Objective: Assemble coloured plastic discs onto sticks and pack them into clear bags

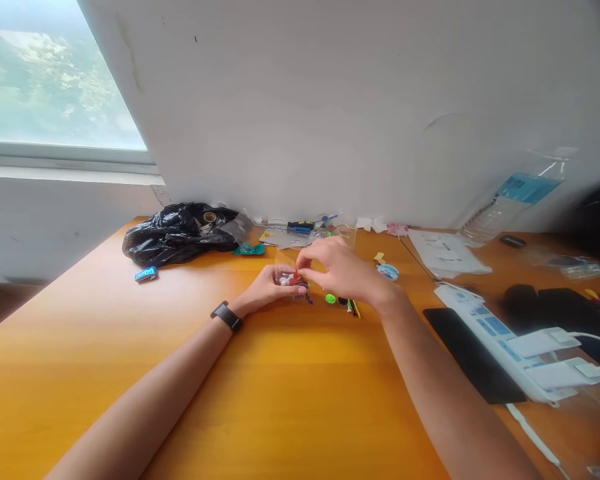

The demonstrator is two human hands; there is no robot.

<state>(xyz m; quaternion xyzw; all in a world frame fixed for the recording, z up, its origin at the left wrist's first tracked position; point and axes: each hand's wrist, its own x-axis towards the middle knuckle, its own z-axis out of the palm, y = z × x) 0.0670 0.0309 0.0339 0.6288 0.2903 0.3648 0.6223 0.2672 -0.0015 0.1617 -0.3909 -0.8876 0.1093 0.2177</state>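
Observation:
Both my hands meet at the middle of the orange table (290,393). My left hand (267,289), with a black watch (227,316) on its wrist, is closed on a small clear packet of tiny white and red parts (289,279). My right hand (339,269) pinches the same packet from above with thumb and fingertips. Just right of the hands lie a green plastic wheel (331,299) and some thin yellow and black pieces (353,307).
A black plastic bag (180,233) lies at the back left, a small blue item (146,274) before it. Small tools and packets (300,230) line the wall. At right are papers (447,253), a water bottle (515,200), a white power strip (515,347) and a black phone (473,357).

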